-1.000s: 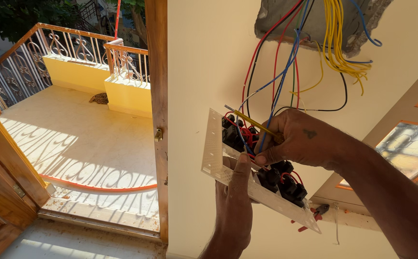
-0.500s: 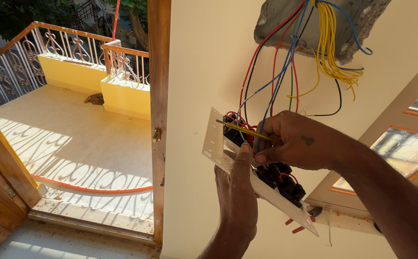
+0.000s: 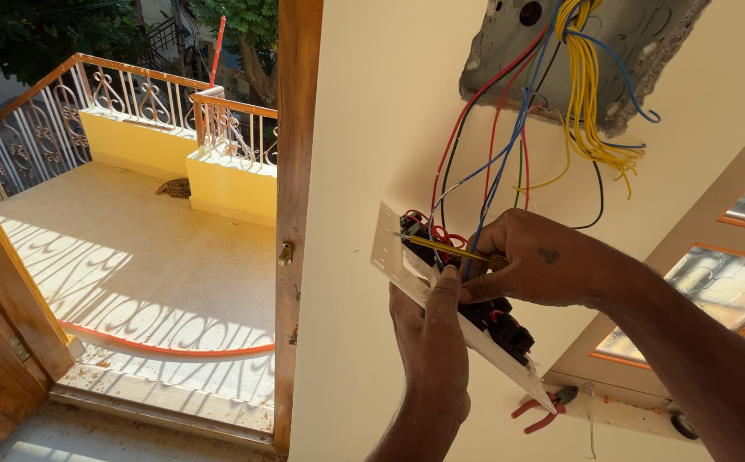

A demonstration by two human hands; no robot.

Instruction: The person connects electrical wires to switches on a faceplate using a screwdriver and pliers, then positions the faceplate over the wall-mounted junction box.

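My left hand (image 3: pixel 428 338) grips a long white switch plate (image 3: pixel 387 246) from below, its back with black switch modules (image 3: pixel 501 318) facing me. My right hand (image 3: pixel 535 261) holds a thin yellow-handled screwdriver (image 3: pixel 441 247), its tip at the modules near the plate's upper end. Red, blue and black wires (image 3: pixel 492 145) run from the modules up into a grey wall box (image 3: pixel 578 51) cut in the cream wall. A bundle of loose yellow wires (image 3: pixel 590 111) hangs out of the box.
A wooden door frame (image 3: pixel 297 214) stands left of the wall, opening onto a sunlit balcony (image 3: pixel 133 257) with a patterned railing (image 3: pixel 47 128). Red-handled pliers (image 3: pixel 543 406) lie on a ledge below the plate. A window with a wooden frame (image 3: pixel 732 265) is at the right.
Both hands and the plate stay together; the view has shifted slightly. The screwdriver tip has stayed at the upper modules.
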